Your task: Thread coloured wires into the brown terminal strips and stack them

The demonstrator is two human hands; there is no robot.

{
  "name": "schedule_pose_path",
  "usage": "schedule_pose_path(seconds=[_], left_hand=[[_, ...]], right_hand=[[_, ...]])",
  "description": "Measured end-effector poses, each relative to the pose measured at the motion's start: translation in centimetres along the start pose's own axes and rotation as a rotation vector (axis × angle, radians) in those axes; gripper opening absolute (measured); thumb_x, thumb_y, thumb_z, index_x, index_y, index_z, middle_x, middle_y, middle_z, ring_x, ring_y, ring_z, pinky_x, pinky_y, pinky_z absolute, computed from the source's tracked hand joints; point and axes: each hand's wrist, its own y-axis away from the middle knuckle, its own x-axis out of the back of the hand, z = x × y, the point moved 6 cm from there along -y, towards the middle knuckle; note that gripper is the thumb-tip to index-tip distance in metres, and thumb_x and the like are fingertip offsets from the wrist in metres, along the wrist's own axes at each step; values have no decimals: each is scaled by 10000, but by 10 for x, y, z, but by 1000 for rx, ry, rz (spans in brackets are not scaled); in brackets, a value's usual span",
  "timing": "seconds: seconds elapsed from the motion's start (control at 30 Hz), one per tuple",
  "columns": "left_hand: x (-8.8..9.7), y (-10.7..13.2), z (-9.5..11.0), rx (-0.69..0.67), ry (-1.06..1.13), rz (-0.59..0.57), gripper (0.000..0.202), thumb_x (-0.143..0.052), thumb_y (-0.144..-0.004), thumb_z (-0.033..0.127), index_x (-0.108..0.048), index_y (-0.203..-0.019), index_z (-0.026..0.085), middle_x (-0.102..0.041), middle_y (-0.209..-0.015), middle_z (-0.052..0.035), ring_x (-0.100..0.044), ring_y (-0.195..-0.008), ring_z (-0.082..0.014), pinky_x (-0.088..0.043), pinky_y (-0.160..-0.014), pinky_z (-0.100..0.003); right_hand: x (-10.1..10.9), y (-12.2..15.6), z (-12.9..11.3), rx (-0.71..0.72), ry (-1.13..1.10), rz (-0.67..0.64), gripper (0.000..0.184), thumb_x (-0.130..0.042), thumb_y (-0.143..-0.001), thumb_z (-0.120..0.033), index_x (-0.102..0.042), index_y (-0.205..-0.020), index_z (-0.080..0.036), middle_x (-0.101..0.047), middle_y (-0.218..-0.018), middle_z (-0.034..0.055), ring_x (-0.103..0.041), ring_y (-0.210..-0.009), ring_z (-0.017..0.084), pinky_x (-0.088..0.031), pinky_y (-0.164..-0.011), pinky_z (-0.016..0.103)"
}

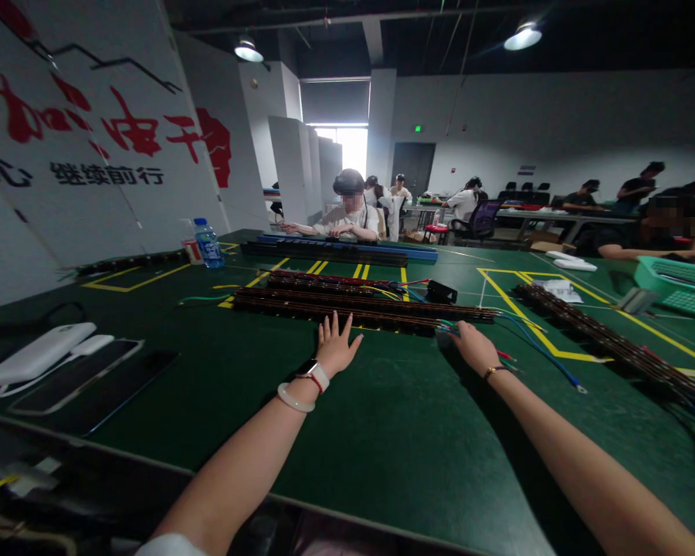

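Note:
Long dark brown terminal strips [382, 310] lie across the green table [394, 432] in front of me. My left hand [336, 346] rests flat with fingers spread, its fingertips touching the near strip. A watch and a pale bangle sit on that wrist. My right hand [473, 344] is at the right end of the near strip, its fingers curled out of sight among coloured wires [533, 351].
More strips [608, 340] run along the right side. A white power bank [35, 354] and phones [75, 374] lie at the left. A water bottle [208, 242], a green basket [680, 284] and a black box [441, 292] stand further back. A person sits opposite; others work behind.

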Motion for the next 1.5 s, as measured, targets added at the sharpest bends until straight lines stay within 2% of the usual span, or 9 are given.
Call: schedule_pose_path(seconds=[0.23,0.4,0.5,0.63,0.77,0.87,1.07,1.33,1.5], left_hand=[[-3,-8,-7,33,22,-10,693,-255,-894,583,-179,-1476,214,-26,-1524,-177,-76,-1396,-362,-142,-1103,-534],[9,-12,-19,129,16,129,708,-306,-903,511,-144,-1477,131,-35,-1516,-218,-96,-1398,-359,-156,-1117,-488],[12,-13,-27,212,-29,121,711,-296,-901,509,-137,-1478,125,-46,-1510,-233,-102,-1394,-374,-139,-1115,-506],[7,-15,-33,278,-70,73,744,-267,-896,519,-128,-1474,72,-90,-1500,-249,-145,-1384,-384,-125,-1111,-522],[5,-16,-33,297,-98,94,766,-263,-892,508,-105,-1468,29,-98,-1496,-256,-144,-1388,-371,-123,-1121,-494],[4,-16,-33,304,-93,96,773,-277,-891,498,-101,-1463,8,-91,-1493,-267,-148,-1388,-368,-130,-1122,-483],[5,-15,-30,309,-116,116,757,-294,-891,487,-136,-1460,14,-88,-1489,-277,-175,-1380,-374,-133,-1118,-488],[1,-15,-30,315,-166,142,733,-293,-889,496,-187,-1460,49,-122,-1484,-276,-212,-1368,-376,-149,-1102,-520],[-1,-16,-34,309,-163,156,734,-301,-888,497,-176,-1465,62,-117,-1486,-273,-220,-1366,-376,-157,-1097,-523]], right_hand=[[12,3,-10,139,-26,220,480,-471,-888,-481,-509,-1222,-138,-524,-1228,143,-429,-1158,271,-301,-953,404],[45,34,21,187,-123,374,443,-469,-885,-458,-507,-1241,-197,-486,-1279,108,-390,-1205,240,-280,-989,380],[70,54,72,76,-74,435,423,-456,-887,-449,-517,-1213,-187,-508,-1248,113,-423,-1163,243,-299,-973,372],[86,85,182,-273,120,374,441,-508,-848,-418,-529,-1187,-136,-555,-1130,168,-489,-1040,290,-353,-866,387],[74,122,283,-538,285,131,464,-538,-834,-436,-544,-1158,-103,-562,-1062,210,-530,-954,317,-362,-736,366],[58,140,319,-598,269,-6,488,-527,-835,-483,-570,-1109,-81,-560,-1044,229,-542,-928,332,-343,-704,372],[49,124,316,-554,287,14,553,-527,-812,-528,-574,-1122,-72,-558,-1038,245,-527,-965,355,-329,-734,399],[31,99,333,-720,148,-31,631,-594,-706,-624,-642,-1038,-90,-557,-963,274,-558,-896,374,-355,-644,409],[34,100,318,-728,220,7,583,-534,-782,-586,-649,-1015,-64,-504,-1018,283,-528,-986,393,-355,-655,409]])
